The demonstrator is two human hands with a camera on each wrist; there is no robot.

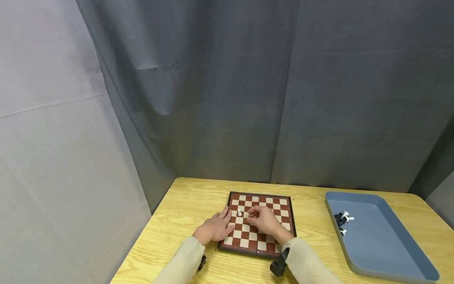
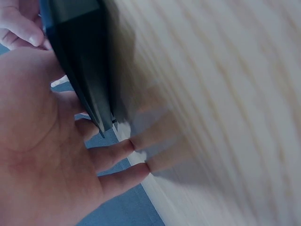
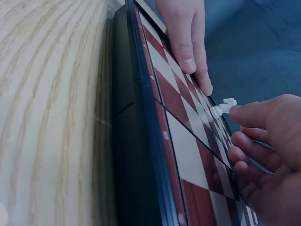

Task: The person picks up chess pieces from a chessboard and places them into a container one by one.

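Note:
A folding chessboard (image 1: 244,243) with red-brown and cream squares lies flat on the wooden table. On its left half stands one small white chess piece (image 1: 239,212), with an uneven top in the right wrist view. My left hand (image 1: 215,227) rests at the board's left edge, fingers extended; two fingertips touch the table in the left wrist view. Over the board, my right hand (image 1: 265,221) has loosely bent fingers, thumb and forefinger apart, just right of the piece. In the right wrist view, the right fingertips (image 3: 236,113) overlap the piece's near side.
To the right of the board sits a blue-grey tray (image 1: 386,244). Several black and white chess pieces (image 1: 342,219) lie heaped at its left side. Grey curtains (image 1: 227,98) hang behind the table (image 1: 170,221) and along its left.

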